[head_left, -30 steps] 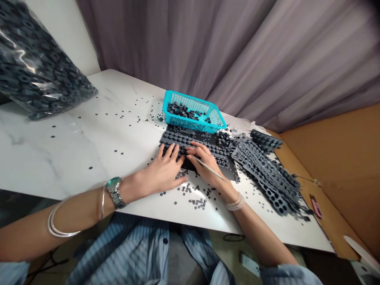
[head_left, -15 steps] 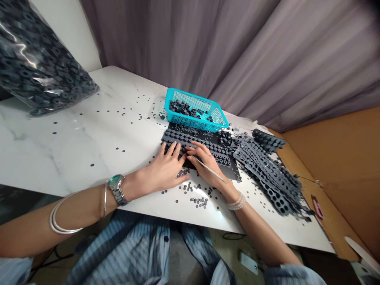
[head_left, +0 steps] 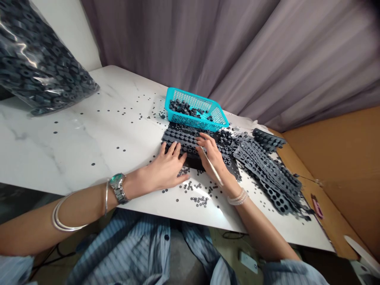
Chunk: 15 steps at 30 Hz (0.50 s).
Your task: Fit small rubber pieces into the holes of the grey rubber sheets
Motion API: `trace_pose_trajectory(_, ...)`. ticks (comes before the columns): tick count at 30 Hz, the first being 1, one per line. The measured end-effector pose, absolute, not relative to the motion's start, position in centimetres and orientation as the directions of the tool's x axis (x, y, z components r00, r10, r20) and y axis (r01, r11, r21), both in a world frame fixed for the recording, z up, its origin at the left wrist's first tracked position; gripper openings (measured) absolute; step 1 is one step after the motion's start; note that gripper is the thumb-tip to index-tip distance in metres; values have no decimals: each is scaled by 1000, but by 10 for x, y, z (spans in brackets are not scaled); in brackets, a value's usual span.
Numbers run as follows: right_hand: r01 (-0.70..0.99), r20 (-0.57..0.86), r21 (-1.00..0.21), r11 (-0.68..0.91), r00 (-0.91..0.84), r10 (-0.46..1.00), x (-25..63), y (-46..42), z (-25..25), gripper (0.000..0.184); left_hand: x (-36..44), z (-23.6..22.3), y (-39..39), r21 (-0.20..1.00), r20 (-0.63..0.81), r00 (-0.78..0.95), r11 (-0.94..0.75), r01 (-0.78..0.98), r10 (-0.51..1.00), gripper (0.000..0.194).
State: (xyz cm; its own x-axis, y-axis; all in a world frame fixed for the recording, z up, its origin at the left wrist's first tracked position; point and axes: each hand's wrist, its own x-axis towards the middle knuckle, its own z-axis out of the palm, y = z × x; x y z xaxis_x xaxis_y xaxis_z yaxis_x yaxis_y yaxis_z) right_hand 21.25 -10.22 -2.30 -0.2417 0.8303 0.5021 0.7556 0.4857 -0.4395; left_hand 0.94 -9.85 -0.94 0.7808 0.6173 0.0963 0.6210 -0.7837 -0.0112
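Note:
My left hand (head_left: 163, 170) lies flat with its fingers spread, the tips on the near left edge of a dark grey sheet with rows of round cut-outs (head_left: 182, 137). In my right hand (head_left: 218, 160) is a thin whitish stick (head_left: 214, 170), slanting back past the wrist. Its tip is hidden near the fingers, over the sheet's middle. Under the sheet is a black mat (head_left: 194, 162). Small dark discs (head_left: 199, 201) lie scattered on the table in front of the hands.
A turquoise basket (head_left: 218, 128) with small dark ring-shaped pieces stands behind the sheet. Perforated strips (head_left: 267, 170) are piled at right, near a pink-handled tool (head_left: 317, 206) and cardboard (head_left: 344, 174). A clear bag of dark pieces (head_left: 44, 75) stands on the white table (head_left: 74, 146).
My right hand has moved right and slightly away along the sheet, and the stick has tilted more upright. My left hand has stayed in place.

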Motion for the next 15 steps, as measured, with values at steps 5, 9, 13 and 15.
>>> trace_pose_trajectory(5, 737, 400, -467, 489, -317, 860, 207, -113, -24, 14, 9, -11, -98, -26, 90, 790, -792, 611, 607, 72)
trace_pose_trajectory(9, 733, 381, -478, 484, -323, 866, 205, -114, -27, 14, 9, -16, -96, -26, 99, 792, -794, 607, 602, 72)
trace_pose_trajectory(13, 744, 386, -449, 494, -338, 859, 205, -111, -26, 15, 9, -18, -96, -31, 110, 790, -793, 609, 603, 71)
trace_pose_trajectory(15, 753, 383, -418, 508, -361, 850, 206, -110, -26, 16, 8, -18, -96, -32, 112, 788, -791, 611, 605, 71)
